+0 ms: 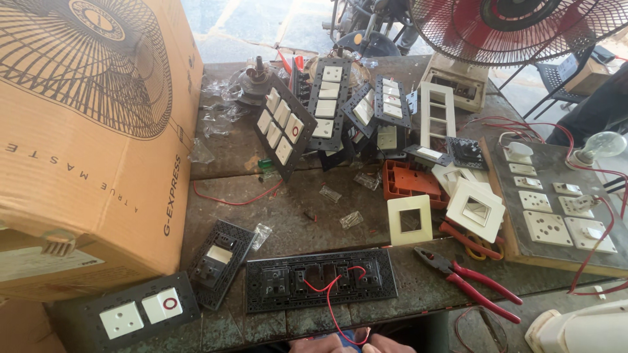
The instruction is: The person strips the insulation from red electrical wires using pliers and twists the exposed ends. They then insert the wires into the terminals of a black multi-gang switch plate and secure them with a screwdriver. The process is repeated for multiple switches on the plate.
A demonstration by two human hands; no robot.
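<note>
Both hands sit at the bottom edge, the left hand (317, 344) and right hand (386, 346) close together, apparently pinching the red wire (333, 307), though the grip is mostly cut off. Wiring seems under way; the next move calls for fine fingertip control. That wire loops up into the long black switch plate (320, 280), lying flat on the tabletop (294, 209) beside red-handled pliers (468, 278).
</note>
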